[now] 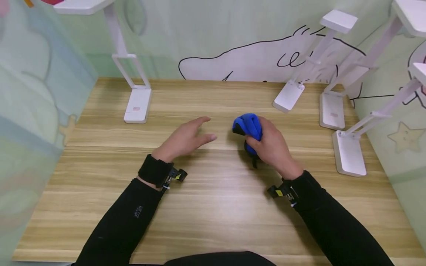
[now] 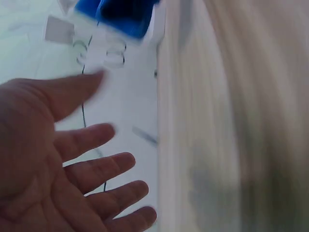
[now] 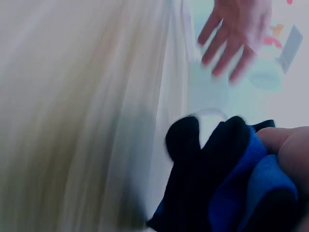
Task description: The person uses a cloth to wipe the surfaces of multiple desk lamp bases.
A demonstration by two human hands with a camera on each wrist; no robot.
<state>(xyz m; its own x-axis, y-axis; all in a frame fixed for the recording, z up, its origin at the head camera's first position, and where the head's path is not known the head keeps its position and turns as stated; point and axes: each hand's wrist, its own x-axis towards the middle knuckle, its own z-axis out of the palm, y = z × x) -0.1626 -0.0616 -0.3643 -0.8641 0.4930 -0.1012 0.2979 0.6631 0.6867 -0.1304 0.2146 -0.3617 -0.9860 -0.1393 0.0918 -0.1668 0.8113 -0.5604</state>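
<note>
My right hand [image 1: 274,146] grips a folded, soft blue and black fabric bundle [image 1: 249,126], thumb on the near side. Seen from the right wrist, the bundle [image 3: 231,181] shows rounded black flaps over blue cloth, and its shadow falls on the tabletop. My left hand [image 1: 181,140] hovers to the left of the bundle and holds nothing. Its fingers and thumb are spread and extended, the palm turned toward the right hand. In the left wrist view, the blue part of the bundle [image 2: 125,17] appears beyond the left thumb.
The wood-grain table [image 1: 213,221] meets patterned curtains at the back and sides. A white folding lamp [image 1: 138,105] stands at the back left. Three more stand at the right: a small lamp [image 1: 288,96], a second lamp [image 1: 332,111] and a nearer lamp [image 1: 349,153].
</note>
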